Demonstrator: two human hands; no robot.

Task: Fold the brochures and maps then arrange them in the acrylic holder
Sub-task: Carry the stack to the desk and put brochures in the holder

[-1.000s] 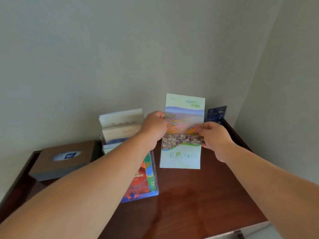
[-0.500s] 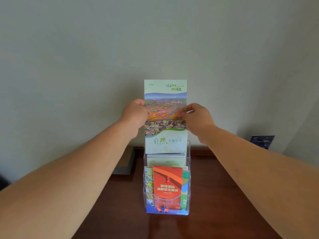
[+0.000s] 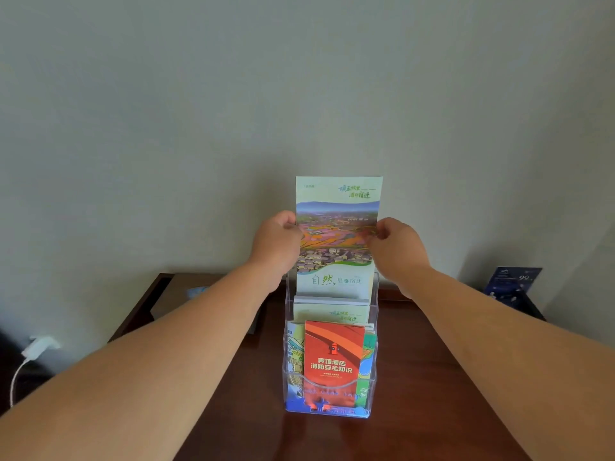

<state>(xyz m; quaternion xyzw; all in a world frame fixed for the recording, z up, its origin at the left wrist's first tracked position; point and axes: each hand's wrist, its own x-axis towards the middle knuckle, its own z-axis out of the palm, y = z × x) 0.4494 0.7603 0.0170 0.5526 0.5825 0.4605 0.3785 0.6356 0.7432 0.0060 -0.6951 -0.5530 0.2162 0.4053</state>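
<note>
- While gripping the green brochure [image 3: 337,234] upright by both side edges: seating it into the rear pocket of the acrylic holder [image 3: 375,294], lower end already between the clear side walls, top well above the rim.
- Judging from that: folding done for this one, insertion partway, drop to the pocket floor not yet done.
- In front of it in the holder: matching green leaflet in the middle tier, red leaflet [image 3: 332,357] plus map sheets in the front tier.
- Risk: catching the bottom edge on the stack in front or on a side wall and buckling the paper. Likely cause: tilt or uneven push from the two sides.
- Risk: tipping the light holder back or skidding it on the desk [image 3: 432,394] if pushed hard with nothing steadying it.
- Left hand [image 3: 276,242]: fingers [image 3: 288,221] curled narrow, pinching the left edge.
- Right hand [image 3: 396,247]: fingers [image 3: 382,227] curled narrow, pinching the right edge.
- Further out: dark blue card [image 3: 512,287] by the wall at right, white plug [image 3: 38,348] far left.
</note>
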